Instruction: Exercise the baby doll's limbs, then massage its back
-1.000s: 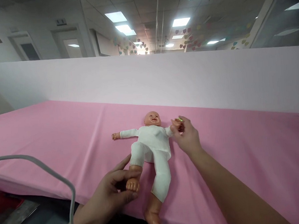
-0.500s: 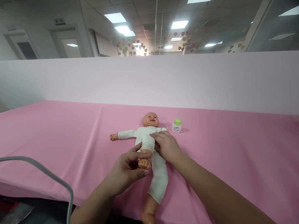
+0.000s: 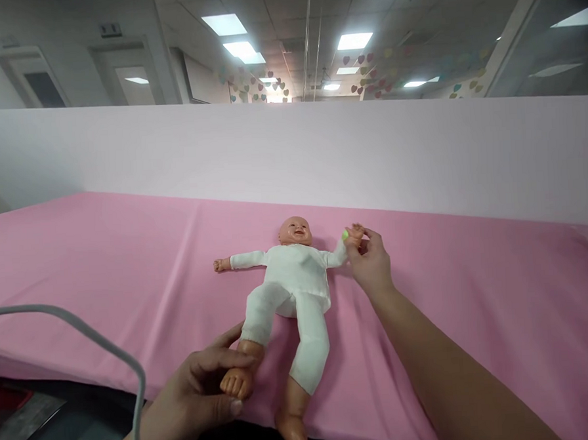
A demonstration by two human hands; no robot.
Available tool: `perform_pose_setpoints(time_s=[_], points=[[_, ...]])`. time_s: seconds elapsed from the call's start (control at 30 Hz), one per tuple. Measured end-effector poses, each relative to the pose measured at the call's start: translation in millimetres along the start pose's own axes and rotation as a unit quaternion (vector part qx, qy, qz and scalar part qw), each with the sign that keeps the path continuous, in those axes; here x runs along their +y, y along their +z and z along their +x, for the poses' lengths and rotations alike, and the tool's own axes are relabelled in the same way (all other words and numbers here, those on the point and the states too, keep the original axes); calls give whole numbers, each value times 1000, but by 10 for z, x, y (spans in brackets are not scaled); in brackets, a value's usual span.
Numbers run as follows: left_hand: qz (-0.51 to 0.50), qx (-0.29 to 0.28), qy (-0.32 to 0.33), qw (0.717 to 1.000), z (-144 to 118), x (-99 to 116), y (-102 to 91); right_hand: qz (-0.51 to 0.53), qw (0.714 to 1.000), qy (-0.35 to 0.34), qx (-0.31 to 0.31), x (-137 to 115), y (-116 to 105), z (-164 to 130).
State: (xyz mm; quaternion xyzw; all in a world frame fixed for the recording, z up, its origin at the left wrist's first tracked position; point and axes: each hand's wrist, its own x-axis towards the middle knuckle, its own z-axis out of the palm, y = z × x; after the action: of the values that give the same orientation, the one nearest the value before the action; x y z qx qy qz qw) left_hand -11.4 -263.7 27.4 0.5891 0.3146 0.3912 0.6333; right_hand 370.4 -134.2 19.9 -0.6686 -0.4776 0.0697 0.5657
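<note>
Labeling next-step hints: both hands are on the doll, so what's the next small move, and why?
Probably lay the doll flat and let go: the left hand holds its foot out over the table edge, and the right hand pinches its raised hand.

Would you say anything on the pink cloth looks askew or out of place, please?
Nothing is spilled or damaged. The doll lies face up, one foot past the cloth edge. The left hand grips its other foot, the right hand its wrist.

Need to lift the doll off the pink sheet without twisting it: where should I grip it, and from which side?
Grip the doll round its torso from above. It lies face up with arms spread and legs splayed, so the trunk is widest and central. The left hand holds one foot, the right hand one wrist.
</note>
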Motion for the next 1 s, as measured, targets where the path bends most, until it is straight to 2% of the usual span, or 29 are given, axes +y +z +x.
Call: perform_pose_setpoints(time_s=[0.1, 0.2, 0.4, 0.57, 0.67, 0.73, 0.8, 0.9, 1.0], points=[[11, 34, -40, 999, -100, -59, -51, -45, 988, 143, -24, 255, -96, 187], [25, 63, -66, 995, -116, -65, -55, -91, 971, 214, -56, 454, -129, 289], [52, 67, -97, 992, -79, 27, 55, -131, 955, 238, -118, 548, -185, 323], [54, 71, -84, 992, -92, -5, 112, -140, 959, 222, -103, 419, -234, 282], [44, 69, -65, 995, -87, 23, 131, -106, 982, 145, -55, 166, -213, 182], [42, 65, -47, 996, -47, 86, 150, -62, 996, 53, -33, -65, -159, 65], [43, 56, -16, 997, 34, 158, 178, -32, 998, -50, -33, -285, -73, -81], [44, 33, 36, 998, 215, 217, 240, -46, 975, -210, -58, -482, 95, -294], [13, 17, 62, 998, 409, 187, 320, -97, 931, -335, -109, -499, 259, -434]])
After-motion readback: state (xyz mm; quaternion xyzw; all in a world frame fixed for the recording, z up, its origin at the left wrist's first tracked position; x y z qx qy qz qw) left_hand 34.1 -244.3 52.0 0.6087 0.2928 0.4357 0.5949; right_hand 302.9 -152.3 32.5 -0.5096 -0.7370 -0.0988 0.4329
